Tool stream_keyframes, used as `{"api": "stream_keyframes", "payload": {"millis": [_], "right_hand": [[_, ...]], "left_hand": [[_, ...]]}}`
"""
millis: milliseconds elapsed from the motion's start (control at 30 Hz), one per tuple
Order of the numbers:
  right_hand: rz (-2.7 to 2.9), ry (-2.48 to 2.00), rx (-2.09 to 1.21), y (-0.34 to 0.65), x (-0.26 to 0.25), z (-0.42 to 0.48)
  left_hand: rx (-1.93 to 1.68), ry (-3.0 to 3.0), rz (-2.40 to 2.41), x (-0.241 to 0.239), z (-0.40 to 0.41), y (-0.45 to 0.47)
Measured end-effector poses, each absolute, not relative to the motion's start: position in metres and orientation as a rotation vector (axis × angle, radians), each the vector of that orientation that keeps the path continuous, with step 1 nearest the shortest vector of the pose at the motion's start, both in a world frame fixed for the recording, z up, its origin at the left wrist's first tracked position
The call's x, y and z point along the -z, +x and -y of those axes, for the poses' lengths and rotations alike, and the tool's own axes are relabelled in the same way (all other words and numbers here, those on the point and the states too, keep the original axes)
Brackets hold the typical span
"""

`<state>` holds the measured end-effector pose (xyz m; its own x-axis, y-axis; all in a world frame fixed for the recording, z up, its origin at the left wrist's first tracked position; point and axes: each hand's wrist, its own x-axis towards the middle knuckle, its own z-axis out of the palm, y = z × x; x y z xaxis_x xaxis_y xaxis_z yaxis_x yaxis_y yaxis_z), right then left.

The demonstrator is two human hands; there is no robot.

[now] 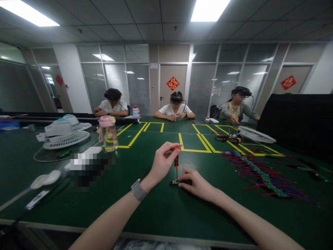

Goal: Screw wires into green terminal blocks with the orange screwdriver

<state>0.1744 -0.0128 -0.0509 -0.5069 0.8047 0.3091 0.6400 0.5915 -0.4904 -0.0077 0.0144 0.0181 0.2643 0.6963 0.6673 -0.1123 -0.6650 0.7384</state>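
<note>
My left hand is closed around the top of an orange and black screwdriver, which stands upright. Its thin shaft runs down to a small green and black circuit board lying on the green table. With thumb and fingers, my right hand pinches the right end of that board and steadies it against the tabletop. The screwdriver's tip meets the board close to my right fingertips, so the exact contact point is hard to make out.
Wired circuit boards lie in a row at right. White fans and a pink-lidded bottle stand at left. Yellow tape marks the table. Across it sit three people; a black case-like object rises at far right.
</note>
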Motion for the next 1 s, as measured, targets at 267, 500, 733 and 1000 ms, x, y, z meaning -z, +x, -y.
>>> {"api": "stream_keyframes", "payload": {"millis": [267,500,733,1000], "right_hand": [[2.314,-1.145,-0.436,0.1741,0.0498,0.0128],[2.324,-1.141,-0.437,0.1748,0.0490,0.0126],[2.313,-1.145,-0.445,0.1751,0.0489,0.0133],[2.319,-1.149,-0.440,0.1744,0.0489,0.0129]], "left_hand": [[-1.441,1.876,-0.494,-0.0170,-0.0135,-0.0074],[-1.466,1.835,-0.477,-0.0197,-0.0125,-0.0059],[-1.549,1.918,-0.569,-0.0162,-0.0129,-0.0066],[-1.447,1.772,-0.484,-0.0187,-0.0107,-0.0050]]}}
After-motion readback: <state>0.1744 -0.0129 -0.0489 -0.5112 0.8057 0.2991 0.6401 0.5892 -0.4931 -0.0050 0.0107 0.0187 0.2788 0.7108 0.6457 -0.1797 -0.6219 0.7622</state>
